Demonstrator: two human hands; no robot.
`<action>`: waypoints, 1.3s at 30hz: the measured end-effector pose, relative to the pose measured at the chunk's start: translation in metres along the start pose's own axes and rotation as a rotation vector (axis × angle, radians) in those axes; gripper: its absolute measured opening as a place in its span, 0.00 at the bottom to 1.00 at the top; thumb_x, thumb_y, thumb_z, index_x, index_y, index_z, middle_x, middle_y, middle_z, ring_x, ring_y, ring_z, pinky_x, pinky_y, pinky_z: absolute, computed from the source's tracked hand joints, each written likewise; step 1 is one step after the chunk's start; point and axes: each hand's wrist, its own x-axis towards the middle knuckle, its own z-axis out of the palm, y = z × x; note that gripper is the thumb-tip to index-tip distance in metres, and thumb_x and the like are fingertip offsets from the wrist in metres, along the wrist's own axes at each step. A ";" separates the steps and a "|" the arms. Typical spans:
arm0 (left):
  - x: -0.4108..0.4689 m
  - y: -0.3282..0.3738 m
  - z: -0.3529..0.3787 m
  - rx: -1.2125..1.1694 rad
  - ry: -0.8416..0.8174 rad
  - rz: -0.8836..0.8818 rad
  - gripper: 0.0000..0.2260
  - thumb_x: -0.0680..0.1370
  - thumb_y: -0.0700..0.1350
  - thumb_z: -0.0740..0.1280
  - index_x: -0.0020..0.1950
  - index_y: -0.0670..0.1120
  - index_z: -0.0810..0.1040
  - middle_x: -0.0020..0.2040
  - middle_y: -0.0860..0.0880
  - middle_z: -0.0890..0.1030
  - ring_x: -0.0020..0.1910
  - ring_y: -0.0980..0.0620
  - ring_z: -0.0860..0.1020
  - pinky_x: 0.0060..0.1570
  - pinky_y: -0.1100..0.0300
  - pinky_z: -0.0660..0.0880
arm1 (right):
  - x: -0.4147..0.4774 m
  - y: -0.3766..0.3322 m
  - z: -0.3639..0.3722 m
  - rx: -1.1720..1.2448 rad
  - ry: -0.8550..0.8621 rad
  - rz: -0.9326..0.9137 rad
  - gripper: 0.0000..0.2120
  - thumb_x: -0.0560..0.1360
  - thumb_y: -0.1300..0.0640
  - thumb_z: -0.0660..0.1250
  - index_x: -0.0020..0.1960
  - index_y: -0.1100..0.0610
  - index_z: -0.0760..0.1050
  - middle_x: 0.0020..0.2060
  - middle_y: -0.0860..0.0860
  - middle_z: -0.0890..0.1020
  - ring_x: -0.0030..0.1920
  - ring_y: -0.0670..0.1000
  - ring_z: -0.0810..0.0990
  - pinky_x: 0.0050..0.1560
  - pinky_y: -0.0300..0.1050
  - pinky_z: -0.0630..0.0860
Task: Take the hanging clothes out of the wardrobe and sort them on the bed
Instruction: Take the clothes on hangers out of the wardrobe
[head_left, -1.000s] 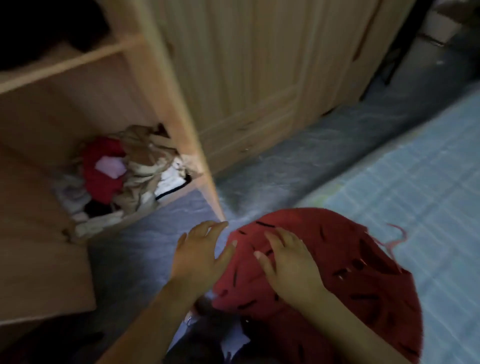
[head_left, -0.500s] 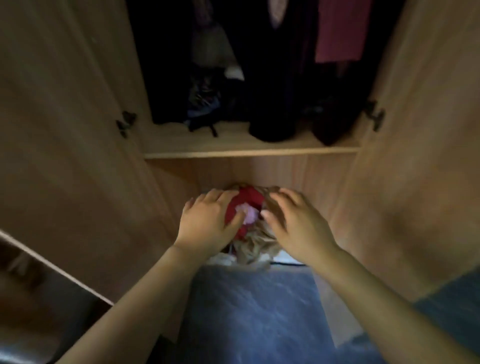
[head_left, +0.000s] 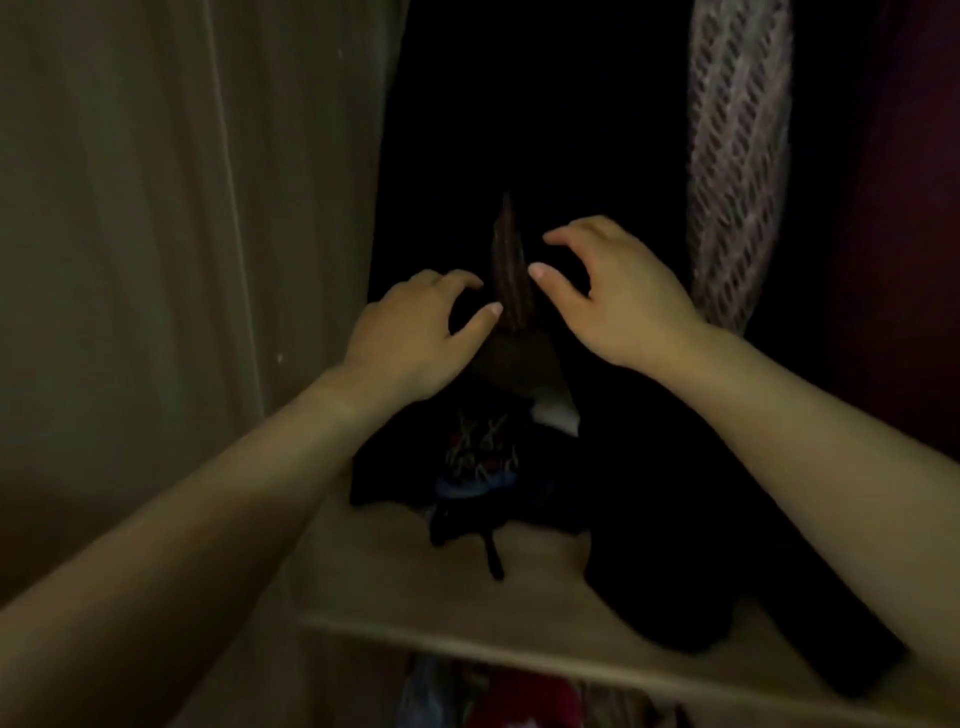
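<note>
1. Head view, only one. Both forearms are bare and reach forward into a dim wardrobe (head_left: 156, 208).
2. Left hand (head_left: 410, 343): palm down, wrist slightly bent, thumb and forefinger curled into an open C. Fingers (head_left: 488, 310) open, holding nothing; thumb tip sits right beside a brown striped garment (head_left: 511, 275), contact can't be confirmed.
3. Right hand (head_left: 618, 291): a little higher and further in, palm down, fingers spread and hooked. Open, nothing gripped. Thumb tip is just right of the same brown garment.
4. The brown garment hangs as a narrow upright strip between the two hands, widening below them.
5. Rest of the hanging clothes: black garments (head_left: 545, 130) fill the dark middle, hems draping onto the shelf; a pale knitted open-mesh piece (head_left: 737, 156) hangs far right of the right hand; a dark red garment (head_left: 909, 208) at the right edge.
6. Writing: a dark item on the shelf has a coloured print (head_left: 480, 457), too blurred to read.
7. Surface: light wood shelf (head_left: 415, 582), front edge near the camera. Below it, red fabric (head_left: 519, 701) shows in the lower compartment.
8. Left side is a light wood wardrobe panel. Lighting is poor, detail in the blacks is lost.
</note>
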 end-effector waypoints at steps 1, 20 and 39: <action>0.032 -0.010 0.000 0.019 0.035 0.008 0.28 0.73 0.66 0.50 0.67 0.53 0.69 0.59 0.46 0.75 0.55 0.46 0.75 0.54 0.48 0.73 | 0.031 0.013 0.002 -0.019 0.027 -0.030 0.23 0.78 0.43 0.57 0.68 0.55 0.67 0.64 0.52 0.71 0.61 0.52 0.72 0.54 0.48 0.74; 0.427 -0.083 -0.045 -0.254 0.579 0.274 0.21 0.75 0.60 0.56 0.64 0.53 0.71 0.61 0.47 0.72 0.61 0.47 0.71 0.55 0.57 0.67 | 0.409 0.104 -0.099 -0.544 0.513 -0.243 0.19 0.77 0.46 0.61 0.64 0.54 0.71 0.62 0.53 0.73 0.63 0.54 0.68 0.61 0.49 0.67; 0.515 -0.093 -0.032 -0.389 0.568 0.402 0.26 0.72 0.63 0.52 0.70 0.62 0.64 0.70 0.53 0.66 0.69 0.51 0.64 0.65 0.53 0.64 | 0.486 0.145 -0.127 -0.216 0.482 0.037 0.09 0.74 0.53 0.68 0.52 0.43 0.77 0.52 0.42 0.77 0.49 0.42 0.75 0.44 0.37 0.72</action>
